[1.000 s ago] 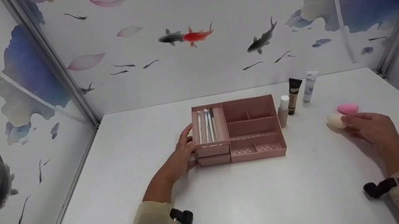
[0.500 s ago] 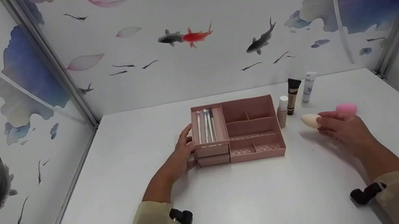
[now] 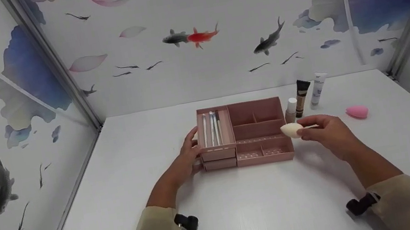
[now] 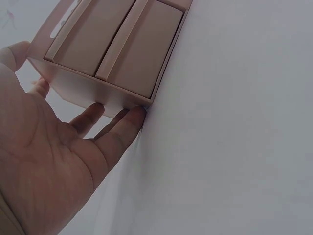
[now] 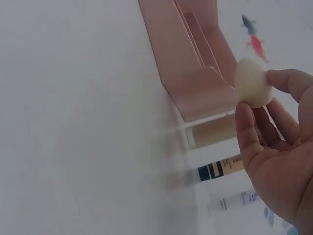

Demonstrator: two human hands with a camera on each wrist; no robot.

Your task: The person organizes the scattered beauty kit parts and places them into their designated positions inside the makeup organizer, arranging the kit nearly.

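Note:
A cream makeup sponge [image 3: 291, 130] is pinched between the thumb and fingers of my right hand [image 3: 326, 132]. It is held above the right edge of a pink desktop organizer [image 3: 265, 159]. In the right wrist view the sponge [image 5: 253, 82] appears beside the organizer's wall [image 5: 200, 95]. My left hand [image 3: 183, 161] rests against the organizer's left side, its extended fingertips touching the panel in the left wrist view. Several slim sticks [image 3: 213, 129] lie in the organizer's top left tray. Two drawers [image 4: 142, 49] sit below that tray.
A white-capped bottle [image 3: 291, 107] stands close to the organizer's right side. Behind it are a black-capped tube [image 3: 302, 98] and a white tube [image 3: 318, 89]. A pink makeup sponge [image 3: 357, 112] lies farther right on the white table [image 3: 246, 212]. Printed walls enclose the table.
My right hand has carried the cream sponge leftward from beside the pink sponge to the organizer's right edge. The left hand and organizer have stayed put.

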